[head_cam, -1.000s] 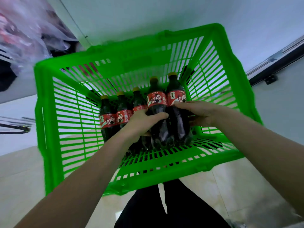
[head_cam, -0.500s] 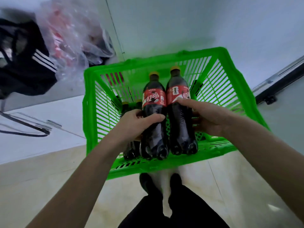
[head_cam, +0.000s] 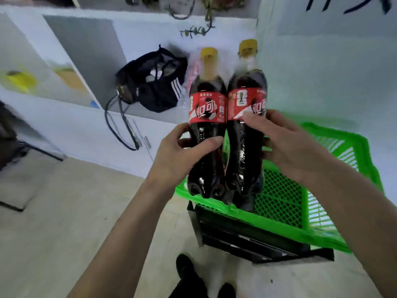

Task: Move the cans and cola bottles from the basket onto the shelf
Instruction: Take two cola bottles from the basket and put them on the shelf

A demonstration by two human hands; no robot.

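Two cola bottles with red labels and yellow caps are held upright side by side above the near left corner of the green basket (head_cam: 283,229). My left hand (head_cam: 182,155) grips the left cola bottle (head_cam: 207,108) around its lower body. My right hand (head_cam: 285,145) grips the right cola bottle (head_cam: 247,104) just below its label. The white shelf unit (head_cam: 71,123) stands to the left and behind. Bottles left in the basket are hidden from view.
A black bag with white stripes (head_cam: 154,82) and a dangling strap lies on the shelf surface. The basket sits on a black stand (head_cam: 247,239). Yellow items (head_cam: 19,80) sit in a shelf compartment at left. A plant (head_cam: 193,29) hangs above. My feet show at the bottom.
Both hands have lifted the two bottles up out of the basket. The view has swung up and left, so the shelf and bag now lie behind the bottles.
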